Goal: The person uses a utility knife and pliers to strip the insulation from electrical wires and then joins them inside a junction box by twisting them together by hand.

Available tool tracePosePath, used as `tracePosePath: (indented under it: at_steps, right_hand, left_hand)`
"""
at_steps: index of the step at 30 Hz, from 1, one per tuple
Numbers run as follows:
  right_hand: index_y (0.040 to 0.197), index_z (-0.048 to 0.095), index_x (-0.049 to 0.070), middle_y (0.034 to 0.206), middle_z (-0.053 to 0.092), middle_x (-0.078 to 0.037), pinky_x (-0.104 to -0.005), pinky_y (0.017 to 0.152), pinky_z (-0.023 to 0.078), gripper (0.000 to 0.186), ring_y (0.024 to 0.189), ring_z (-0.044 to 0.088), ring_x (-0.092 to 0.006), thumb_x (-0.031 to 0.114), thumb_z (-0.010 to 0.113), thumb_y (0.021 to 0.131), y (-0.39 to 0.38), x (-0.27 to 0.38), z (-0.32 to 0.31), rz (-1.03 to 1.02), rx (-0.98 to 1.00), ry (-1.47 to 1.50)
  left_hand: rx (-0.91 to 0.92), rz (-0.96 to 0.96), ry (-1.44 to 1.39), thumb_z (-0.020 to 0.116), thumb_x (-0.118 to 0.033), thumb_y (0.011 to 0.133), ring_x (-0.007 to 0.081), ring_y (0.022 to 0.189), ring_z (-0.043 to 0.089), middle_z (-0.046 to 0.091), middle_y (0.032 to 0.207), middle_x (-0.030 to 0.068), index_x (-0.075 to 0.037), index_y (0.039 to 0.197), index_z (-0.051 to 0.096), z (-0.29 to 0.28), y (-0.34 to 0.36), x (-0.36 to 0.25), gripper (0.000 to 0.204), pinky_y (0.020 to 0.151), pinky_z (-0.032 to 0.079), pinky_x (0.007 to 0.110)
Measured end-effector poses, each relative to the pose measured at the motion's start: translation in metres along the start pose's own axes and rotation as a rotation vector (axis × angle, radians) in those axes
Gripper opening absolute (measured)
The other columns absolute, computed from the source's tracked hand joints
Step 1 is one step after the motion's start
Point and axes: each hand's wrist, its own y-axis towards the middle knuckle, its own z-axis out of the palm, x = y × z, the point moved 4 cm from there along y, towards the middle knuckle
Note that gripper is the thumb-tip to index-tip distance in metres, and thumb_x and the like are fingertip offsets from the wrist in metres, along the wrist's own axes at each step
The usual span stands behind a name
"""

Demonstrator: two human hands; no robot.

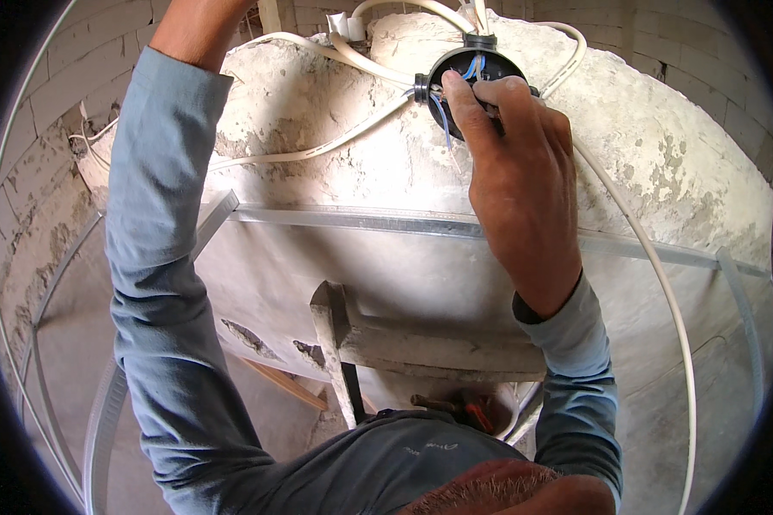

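The round black junction box [455, 63] sits near the plaster wall's [678, 150] upper edge, open face outward; a blue wire [443, 118] hangs nearly vertical. Right hand [528, 184] reaches inside, grip unclear; left hand is out of view. Bare plaster separates box from metal rail [361, 220].

At upper centre, round black plastic junction box [496, 62] set against rough, cream-white plastered wall [670, 137]. Bare right hand [526, 189], emerging from blue-grey fabric sleeve [571, 343], raised to the box from below; thumb and fingers [515, 96] bent inside its opening, among thin wires, exact grip partly hidden. Thin blue insulated wire [443, 116] hanging over the lower left rim. Cream-white sheathed cables [318, 154] converging from left and top; further cream-white cable [660, 257] curving downward at right. Beneath, long galvanised metal channel [361, 221] crossing behind the right hand. At left, blue-grey-sleeved left forearm [165, 197] extended upward, cut at the upper edge.
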Motion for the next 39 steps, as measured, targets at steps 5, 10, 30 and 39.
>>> tracePosePath:
  at_steps: [5,10,30,39]
  right_hand:
    - [0.130,0.063,0.009,0.109,0.050,-0.006,-0.0358,0.089,0.041,0.039,0.098,0.054,-0.0182,0.010,0.069,0.092,-0.001,0.000,0.001,0.013,-0.002,0.009]
    - [0.131,0.061,0.011,0.111,0.048,-0.006,-0.0363,0.088,0.042,0.039,0.097,0.054,-0.0190,0.012,0.070,0.093,-0.003,-0.001,0.004,0.028,-0.005,0.011]
    - [0.129,0.061,0.012,0.109,0.048,-0.005,-0.0380,0.084,0.044,0.039,0.096,0.056,-0.0197,0.012,0.072,0.092,0.000,-0.001,0.005,0.035,-0.012,0.036]
    - [0.127,0.065,0.012,0.109,0.052,-0.005,-0.0372,0.084,0.044,0.036,0.099,0.058,-0.0190,0.009,0.071,0.092,-0.003,-0.003,0.005,0.034,-0.022,0.060]
  left_hand:
    - [-0.101,0.163,0.050,0.073,-0.037,0.092,0.0148,0.090,0.060,0.073,0.083,-0.0046,-0.019,0.100,0.079,0.003,0.004,0.000,0.021,0.085,0.037,0.037]
    - [-0.125,0.131,-0.147,0.074,-0.034,0.091,0.0159,0.086,0.061,0.073,0.082,-0.0044,-0.019,0.097,0.079,0.012,0.010,0.002,0.016,0.086,0.037,0.037]
    - [-0.143,0.164,-0.347,0.073,-0.037,0.093,0.0188,0.087,0.065,0.077,0.095,0.0001,-0.014,0.105,0.079,0.054,-0.008,0.019,0.027,0.088,0.047,0.036]
    - [0.100,0.022,-0.757,0.071,-0.034,0.096,0.0218,0.091,0.071,0.076,0.098,0.0079,-0.007,0.108,0.076,0.067,0.000,0.006,0.030,0.079,0.056,0.040]
